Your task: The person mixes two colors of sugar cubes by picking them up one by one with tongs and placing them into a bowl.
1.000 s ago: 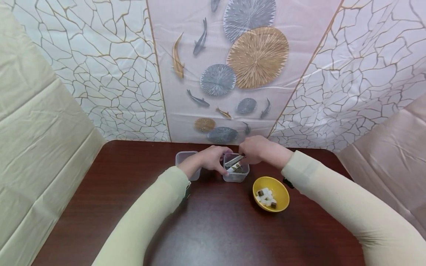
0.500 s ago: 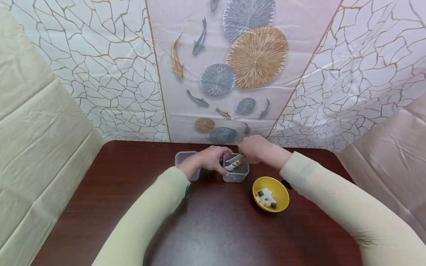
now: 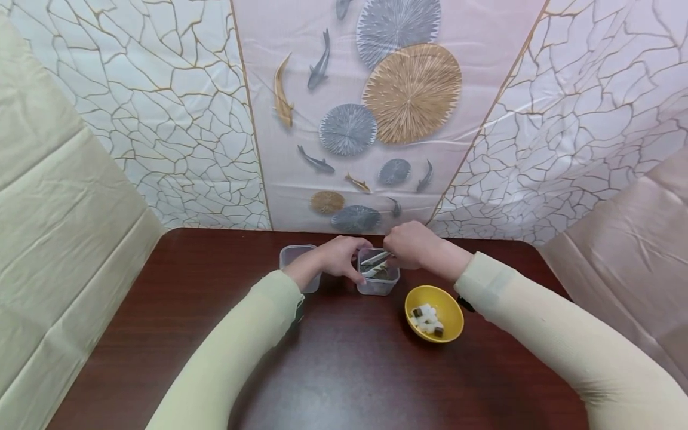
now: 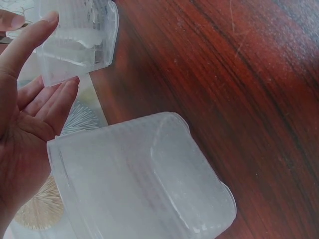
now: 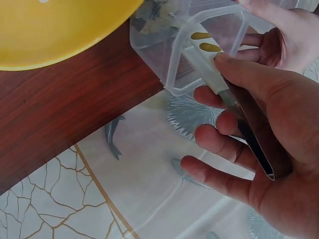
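Observation:
At the far side of the table, my left hand holds a clear square plastic container by its side, thumb and fingers spread around it. My right hand grips a pair of tongs between thumb and fingers. Their handle is metal, and the pale arms carry gold oval marks in the right wrist view. The arms reach down inside the container, over dark and pale contents that are too blurred to make out. Whether the tips pinch anything cannot be told.
A yellow bowl with several white cubes and a few dark brown ones stands near my right forearm. Another clear container sits left of the held one, partly behind my left wrist. A patterned cloth hangs behind the table.
The tongs have turned slightly within the container, and their gold marks no longer show in the head view. Both hands keep their places; the head view has shifted a little.

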### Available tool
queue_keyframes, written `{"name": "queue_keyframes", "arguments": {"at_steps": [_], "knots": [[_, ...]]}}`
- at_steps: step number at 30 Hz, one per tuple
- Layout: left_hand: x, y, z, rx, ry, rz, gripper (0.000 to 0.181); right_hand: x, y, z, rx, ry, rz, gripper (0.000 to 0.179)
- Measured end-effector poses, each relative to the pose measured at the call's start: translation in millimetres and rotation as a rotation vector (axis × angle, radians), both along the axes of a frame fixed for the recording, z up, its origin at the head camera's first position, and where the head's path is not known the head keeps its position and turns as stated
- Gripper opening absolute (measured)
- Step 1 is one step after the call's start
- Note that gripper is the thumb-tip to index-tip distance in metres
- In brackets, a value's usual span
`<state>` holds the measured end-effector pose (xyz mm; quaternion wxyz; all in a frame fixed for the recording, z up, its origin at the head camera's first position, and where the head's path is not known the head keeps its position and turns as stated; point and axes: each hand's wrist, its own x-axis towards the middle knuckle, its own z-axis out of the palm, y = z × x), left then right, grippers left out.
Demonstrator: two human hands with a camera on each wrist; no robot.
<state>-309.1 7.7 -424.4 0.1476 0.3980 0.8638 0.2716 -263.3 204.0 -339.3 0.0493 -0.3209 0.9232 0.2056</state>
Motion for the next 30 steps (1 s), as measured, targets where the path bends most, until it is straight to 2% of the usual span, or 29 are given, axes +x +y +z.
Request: {"name": "queue_keyframes", "arguments": {"at_steps": [11,17,24,30], "knots": [[1.9,0.1,2.6,-0.007,-0.012,0.006,0.081,4.2,4,3.2,-0.016,-0.006,-0.032,0.027],[1.5,0.3,3.8,-0.017,0.010,-0.005,0.081,-1.0,1,3.1,-0.034,-0.029,-0.050,0.031],[1.7,-1.9,3.9,-0.005,-0.054,0.007,0.081,-9.3,-8,-0.9,0.027,-0.071,-0.073,0.029],[1.2,-1.5,1.7,0.001,-0.046,0.004,0.081,-11.2,-14,-2.2,0.059,-0.079,-0.089,0.027]]}}
